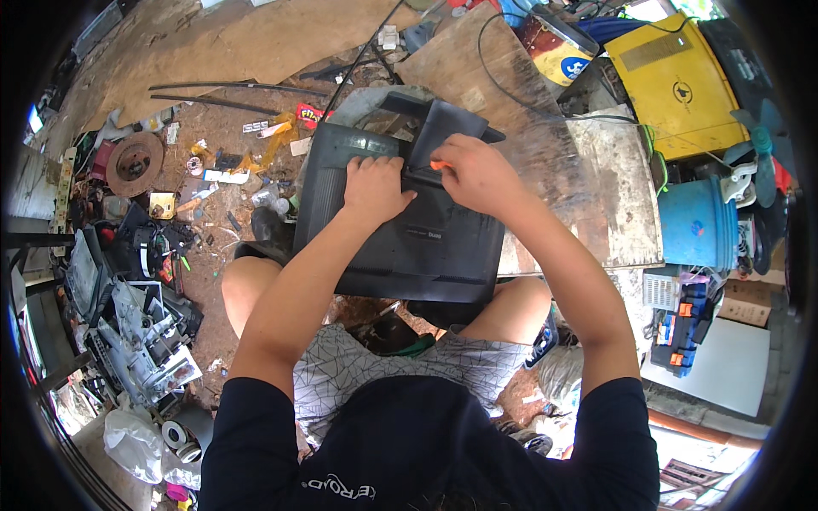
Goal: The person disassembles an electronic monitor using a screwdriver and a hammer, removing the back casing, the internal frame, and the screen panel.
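A black plastic casing (383, 255), which looks like the back of a monitor, lies across my knees. A flat black stand piece (445, 128) juts up from its far edge. My left hand (375, 187) rests on the casing left of the stand, fingers stretched out and thumb apart, pressing on the surface. Beside the base of the stand, my right hand (477, 173) is closed round a tool with an orange handle (440, 164). Only a little of the orange shows between the fingers, and the tool's tip is hidden.
A wooden board (528, 145) lies beyond and right of the casing. Farther right stand a yellow case (673, 89), a blue bucket (694, 223) and a blue toolbox (682, 328). Scrap metal parts (141, 336) heap up at the left. A black cable (366, 55) runs down near the casing.
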A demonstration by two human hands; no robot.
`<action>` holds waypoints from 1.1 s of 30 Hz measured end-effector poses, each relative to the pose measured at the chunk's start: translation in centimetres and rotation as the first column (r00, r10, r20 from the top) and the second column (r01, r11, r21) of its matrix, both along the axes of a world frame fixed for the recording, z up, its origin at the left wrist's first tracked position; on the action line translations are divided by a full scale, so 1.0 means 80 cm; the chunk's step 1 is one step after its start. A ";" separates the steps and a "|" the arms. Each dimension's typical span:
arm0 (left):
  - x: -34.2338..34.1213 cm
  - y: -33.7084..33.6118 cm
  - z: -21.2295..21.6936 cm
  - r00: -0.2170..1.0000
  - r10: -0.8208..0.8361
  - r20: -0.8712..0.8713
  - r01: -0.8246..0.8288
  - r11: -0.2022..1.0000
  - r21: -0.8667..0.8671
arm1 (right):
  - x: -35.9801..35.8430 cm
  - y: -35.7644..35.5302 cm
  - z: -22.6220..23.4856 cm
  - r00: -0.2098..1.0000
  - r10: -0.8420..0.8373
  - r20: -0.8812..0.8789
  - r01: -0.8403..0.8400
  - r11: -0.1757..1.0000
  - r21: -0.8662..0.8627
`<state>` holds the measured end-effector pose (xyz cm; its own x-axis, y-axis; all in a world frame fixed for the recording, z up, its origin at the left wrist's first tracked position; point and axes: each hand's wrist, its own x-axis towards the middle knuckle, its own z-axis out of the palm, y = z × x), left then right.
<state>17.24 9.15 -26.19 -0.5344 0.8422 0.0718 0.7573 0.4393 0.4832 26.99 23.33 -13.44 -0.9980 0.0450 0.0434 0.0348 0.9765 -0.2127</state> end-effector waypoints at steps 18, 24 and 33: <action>0.002 0.001 0.000 0.999 -0.024 0.027 0.025 0.999 -0.049 | -0.033 -0.002 0.015 0.940 0.027 0.339 -0.072 0.990 0.121; 0.005 0.006 0.000 0.999 0.040 0.007 -0.041 0.994 0.106 | -0.028 -0.012 0.002 0.997 -0.031 0.067 0.031 1.000 -0.002; 0.001 0.025 -0.014 0.978 -0.067 0.197 -0.034 0.882 0.469 | -0.023 -0.026 0.014 0.985 0.170 0.003 -0.170 0.985 0.023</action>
